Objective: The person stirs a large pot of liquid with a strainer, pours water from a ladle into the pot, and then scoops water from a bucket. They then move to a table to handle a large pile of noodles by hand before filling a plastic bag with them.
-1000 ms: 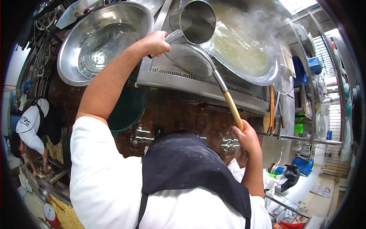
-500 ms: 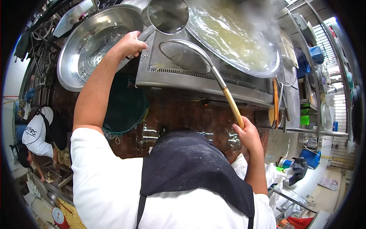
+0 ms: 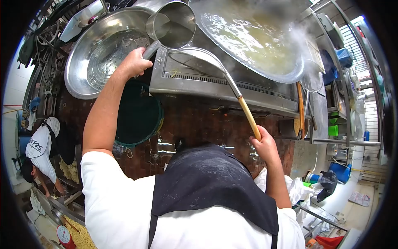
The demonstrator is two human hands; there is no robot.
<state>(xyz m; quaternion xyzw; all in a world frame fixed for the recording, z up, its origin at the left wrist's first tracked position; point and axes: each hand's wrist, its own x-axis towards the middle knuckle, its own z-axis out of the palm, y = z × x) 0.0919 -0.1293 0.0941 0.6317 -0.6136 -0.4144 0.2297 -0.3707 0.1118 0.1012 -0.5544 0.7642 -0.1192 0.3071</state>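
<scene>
left hand [image 3: 133, 63] wrapped tight round the handle of the metal jug [image 3: 172, 25], fingers closed, jug held up with its mouth tipped toward me. inside looks dark; cannot tell whether any water is in it. over the last second the jug has swung left, away from the steaming wok [image 3: 248, 39] and back to the edge of the big steel basin [image 3: 78, 79]. it now hangs between the two, over the near left corner of the stove [image 3: 199, 85]. my read: the pass over the wok is finished and the jug is heading back to the basin side.

right hand [image 3: 262, 145] closed round the wooden end of the long skimmer [image 3: 199, 58], held low near my apron [image 3: 211, 182]. the handle runs up and left; the wire hoop rests on the stove's slanted front just below the jug. it has hardly moved across the three looks, only drifted a little left with the jug. it is parked, not working in the wok.

wok: pale broth, bubbling, heavy steam off its right side. basin: water in the bottom with a perforated insert showing through. a dark green tub [image 3: 139, 116] sits on the floor below the basin.

far left, another person [image 3: 39, 145] in a white shirt and dark apron bends over trays of yellow noodles [image 3: 68, 170]. a red dial scale [image 3: 64, 236] at lower left.
</scene>
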